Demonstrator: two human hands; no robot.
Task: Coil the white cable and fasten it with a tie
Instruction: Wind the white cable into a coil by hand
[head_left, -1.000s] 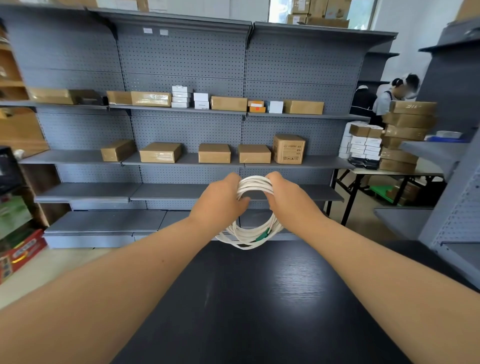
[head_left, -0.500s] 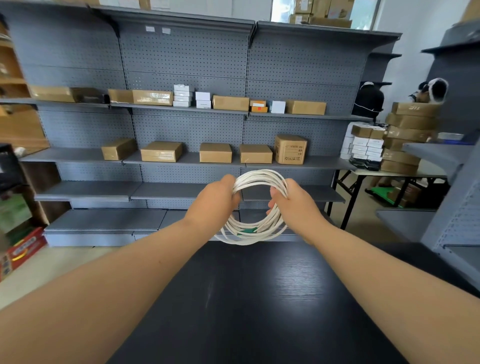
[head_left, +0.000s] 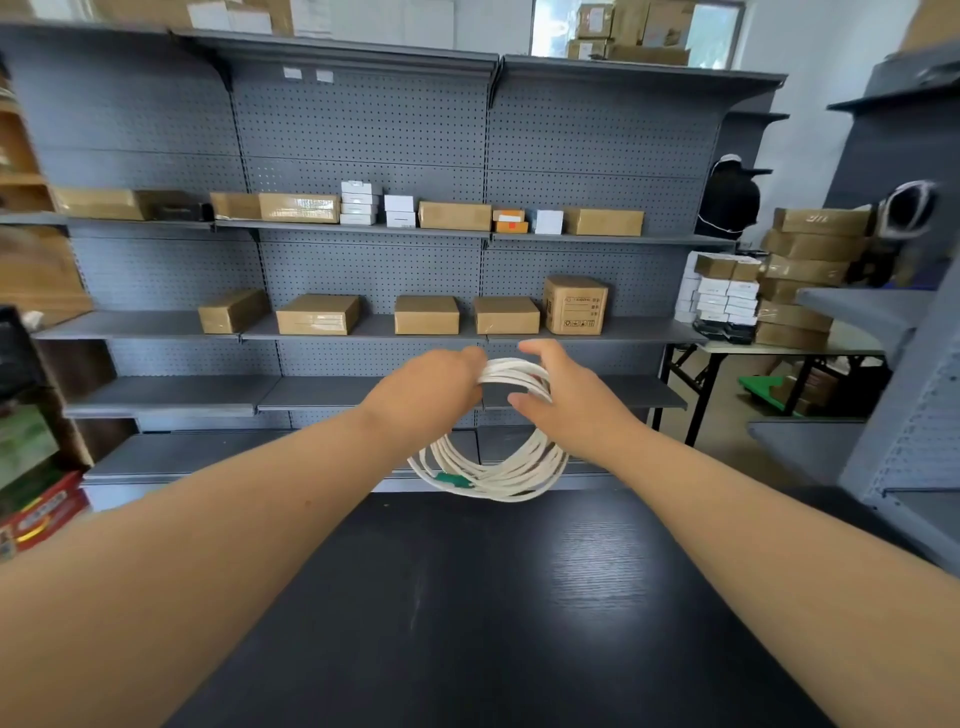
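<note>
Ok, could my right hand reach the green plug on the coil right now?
Probably yes. The green plug hangs uncovered low on the white cable, below the right hand; the left hand grips the coil's top.

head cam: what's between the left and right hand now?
Only the top arc of the coiled white cable, which spans the short gap from the left hand to the right hand. The head view shows it.
</note>
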